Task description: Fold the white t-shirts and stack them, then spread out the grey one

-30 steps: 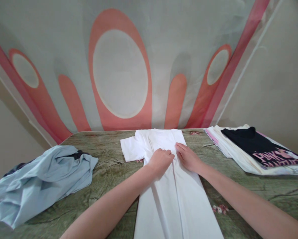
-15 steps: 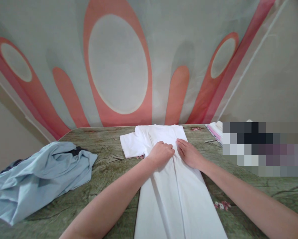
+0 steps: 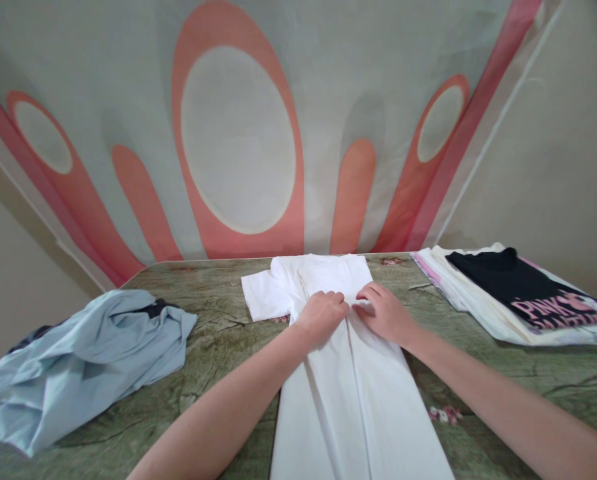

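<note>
A white T-shirt [image 3: 378,400] lies lengthwise in front of me, its sides folded inward in long creases and one short sleeve sticking out at the far left. My left hand [image 3: 323,317] is closed on the shirt's fabric near the upper middle, fingers curled under. Just beside it, my right hand [image 3: 386,317] rests on the shirt's right part, with thumb and fingers apart and slightly bent. The fingertips of both hands are close together near the centre crease.
On the left lies a crumpled light blue garment [image 3: 93,360] with dark cloth under it. At the right is a stack of folded shirts [image 3: 483,300], topped by a black T-shirt [image 3: 508,273] with pink lettering. The wood-patterned table [image 3: 228,373] meets a decorated wall behind.
My right hand has gone from lying flat on the shirt to bent fingers with the thumb apart. The left hand keeps its hold. The view has shifted slightly.
</note>
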`<state>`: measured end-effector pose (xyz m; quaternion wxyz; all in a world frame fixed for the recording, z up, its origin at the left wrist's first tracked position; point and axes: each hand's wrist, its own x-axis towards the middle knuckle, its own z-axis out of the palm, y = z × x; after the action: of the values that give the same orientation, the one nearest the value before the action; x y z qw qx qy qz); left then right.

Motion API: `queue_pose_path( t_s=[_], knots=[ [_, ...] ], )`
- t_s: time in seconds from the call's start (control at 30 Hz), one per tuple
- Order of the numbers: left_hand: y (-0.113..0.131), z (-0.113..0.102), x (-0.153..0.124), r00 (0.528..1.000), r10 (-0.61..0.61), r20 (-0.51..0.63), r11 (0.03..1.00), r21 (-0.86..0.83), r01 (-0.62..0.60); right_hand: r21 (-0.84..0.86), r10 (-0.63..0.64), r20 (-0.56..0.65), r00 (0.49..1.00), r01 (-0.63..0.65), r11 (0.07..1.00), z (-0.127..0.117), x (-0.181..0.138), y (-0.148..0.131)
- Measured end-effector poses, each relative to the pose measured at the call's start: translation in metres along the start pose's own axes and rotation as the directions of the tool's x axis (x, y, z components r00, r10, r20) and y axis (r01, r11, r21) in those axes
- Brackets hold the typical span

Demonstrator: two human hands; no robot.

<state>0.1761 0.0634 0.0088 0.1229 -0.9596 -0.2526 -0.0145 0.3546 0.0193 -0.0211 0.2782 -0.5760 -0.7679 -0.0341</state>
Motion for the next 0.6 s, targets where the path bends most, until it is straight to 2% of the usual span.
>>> queue_pose_path(
  t_s=[0.13, 0.3, 0.47, 0.6],
  knots=[
    [-0.001, -0.001, -0.001, 0.999, -0.025, 0.023, 0.999, -0.028, 0.026, 0.017, -0.055, 0.125, 0.991, 0.054, 0.998, -0.014, -0.002, -0.012],
    [-0.003, 0.001, -0.001, 1.000, -0.029, 0.010, 0.998, -0.057, 0.030, -0.027, -0.006, 0.217, 0.976, 0.012, 1.000, -0.015, -0.005, -0.025],
    [-0.004, 0.004, -0.002, 0.999, -0.021, -0.029, 0.997, -0.077, 0.019, -0.140, 0.163, 0.229, 0.960, -0.134, 0.981, -0.010, -0.006, -0.035],
    [-0.004, 0.008, -0.001, 0.999, -0.024, -0.046, 0.996, -0.085, 0.020, -0.170, 0.311, 0.228, 0.923, -0.277, 0.946, -0.006, -0.005, -0.041]
  ],
)
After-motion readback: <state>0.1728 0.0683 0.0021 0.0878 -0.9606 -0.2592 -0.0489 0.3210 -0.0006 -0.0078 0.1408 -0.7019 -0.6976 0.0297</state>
